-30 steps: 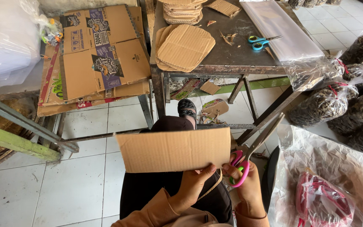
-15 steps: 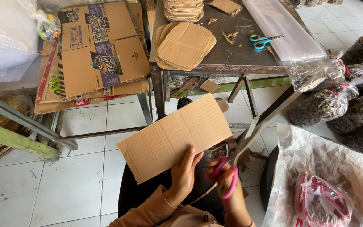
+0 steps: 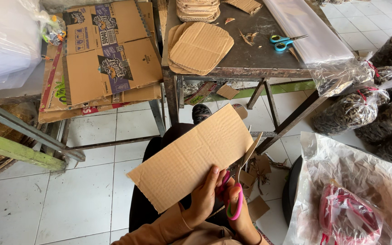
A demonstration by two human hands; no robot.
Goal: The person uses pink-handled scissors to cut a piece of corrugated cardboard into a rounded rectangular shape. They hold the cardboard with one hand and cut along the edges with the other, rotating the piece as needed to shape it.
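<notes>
My left hand [image 3: 205, 199] grips the lower edge of a flat brown cardboard sheet [image 3: 191, 156], tilted with its right end raised, above my lap. My right hand [image 3: 239, 213] holds pink-and-green-handled scissors [image 3: 237, 181] right beside it, blades at the sheet's right edge. A thin cardboard strip hangs under the sheet near my fingers.
A metal table [image 3: 250, 59] ahead carries stacks of rounded cardboard cutouts [image 3: 200, 47], blue scissors [image 3: 284, 42] and a pile of clear plastic bags [image 3: 309, 31]. Flattened printed boxes [image 3: 105, 59] lie left. Filled tied bags [image 3: 368, 109] sit right. Cardboard scraps [image 3: 257, 172] litter the tile floor.
The sheet went from level to tilted, right end up. My right hand brought the scissors in from beside the sheet to its right edge, blades now nearly closed.
</notes>
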